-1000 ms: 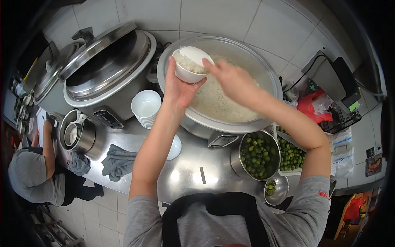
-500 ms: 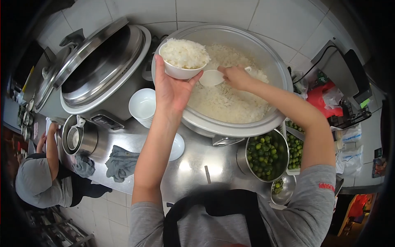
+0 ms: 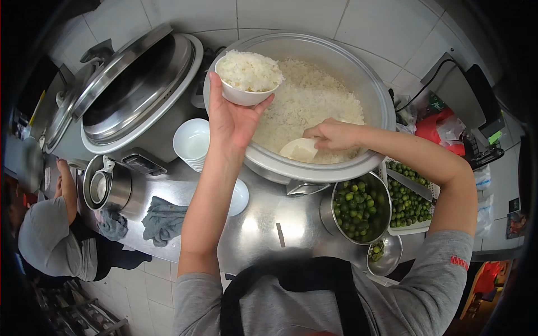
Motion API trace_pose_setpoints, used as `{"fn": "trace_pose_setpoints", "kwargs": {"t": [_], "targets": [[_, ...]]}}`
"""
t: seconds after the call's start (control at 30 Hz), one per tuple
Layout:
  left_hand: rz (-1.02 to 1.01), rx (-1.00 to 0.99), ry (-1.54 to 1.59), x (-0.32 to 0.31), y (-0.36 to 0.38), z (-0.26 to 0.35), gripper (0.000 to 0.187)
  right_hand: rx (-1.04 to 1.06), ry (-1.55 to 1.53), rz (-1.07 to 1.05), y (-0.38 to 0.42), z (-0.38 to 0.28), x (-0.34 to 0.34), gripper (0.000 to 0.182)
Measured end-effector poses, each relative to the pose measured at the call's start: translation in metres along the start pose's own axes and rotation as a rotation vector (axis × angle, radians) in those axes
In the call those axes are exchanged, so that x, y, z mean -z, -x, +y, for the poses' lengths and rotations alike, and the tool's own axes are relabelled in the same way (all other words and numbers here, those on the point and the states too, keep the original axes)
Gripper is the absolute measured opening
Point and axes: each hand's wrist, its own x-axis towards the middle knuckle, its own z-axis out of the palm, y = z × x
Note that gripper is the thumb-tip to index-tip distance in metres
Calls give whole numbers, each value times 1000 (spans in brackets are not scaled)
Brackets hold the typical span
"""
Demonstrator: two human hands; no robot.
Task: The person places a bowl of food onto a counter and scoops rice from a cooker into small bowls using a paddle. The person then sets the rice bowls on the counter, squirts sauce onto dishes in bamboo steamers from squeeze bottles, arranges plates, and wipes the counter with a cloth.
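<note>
My left hand (image 3: 232, 120) holds up a white bowl (image 3: 245, 96) heaped with cooked rice (image 3: 252, 70), with palm and fingers around its underside. The bowl is above the left rim of a large rice cooker (image 3: 386, 112). Inside the cooker, my right hand (image 3: 333, 134) is closed on a white rice paddle (image 3: 298, 148). The paddle's blade lies at the near side of the rice bed (image 3: 314, 95), close to the front rim. Its handle is hidden by my fingers.
Stacked white bowls (image 3: 192, 140) and a white dish (image 3: 239, 197) stand left of my forearm. At right are a pot of green limes (image 3: 361, 207), a basket of limes and a knife (image 3: 412, 186). Cloths (image 3: 164, 221) and a second cooker (image 3: 140, 89) are left. Another person (image 3: 47, 235) works far left.
My right hand and the rice paddle have moved from the middle of the rice toward the cooker's near rim. My left hand holds the filled bowl in nearly the same place.
</note>
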Motion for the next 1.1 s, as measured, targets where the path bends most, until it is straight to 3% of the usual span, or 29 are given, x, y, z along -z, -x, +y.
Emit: {"fn": "trace_pose_setpoints", "kwargs": {"t": [0.13,0.2,0.27,0.4,0.43,0.5,0.57,0.63,0.7,0.83,0.9,1.03,1.1], "targets": [[-16,-2,-49,1,-1,0,72,-26,-345,-178,8,10,17,25],[-13,1,-45,0,0,0,72,-221,-596,-260,26,-10,43,22],[-19,2,-48,-2,1,0,71,-247,-560,-139,37,-22,70,22],[3,26,-67,-7,2,2,69,-225,-279,293,48,-38,136,27],[16,44,-75,-9,3,2,69,-221,-273,300,46,-48,140,27],[-26,62,-65,-7,3,2,69,-181,-237,579,35,-69,144,29],[-67,77,-56,-6,2,1,69,-80,-204,649,12,-72,129,35],[-97,93,-44,-6,1,1,68,-109,176,638,-5,-92,98,43],[-89,82,-49,-4,0,3,66,-24,501,767,-7,-111,55,46],[-37,62,-34,-5,1,5,61,-30,461,714,2,-128,48,42],[-24,46,-23,-8,2,8,61,123,2,821,17,-127,75,36],[-83,67,-174,-10,4,6,64,205,219,968,22,-112,93,32],[-91,79,-262,-8,3,5,65,168,419,807,25,-114,81,37]]}}
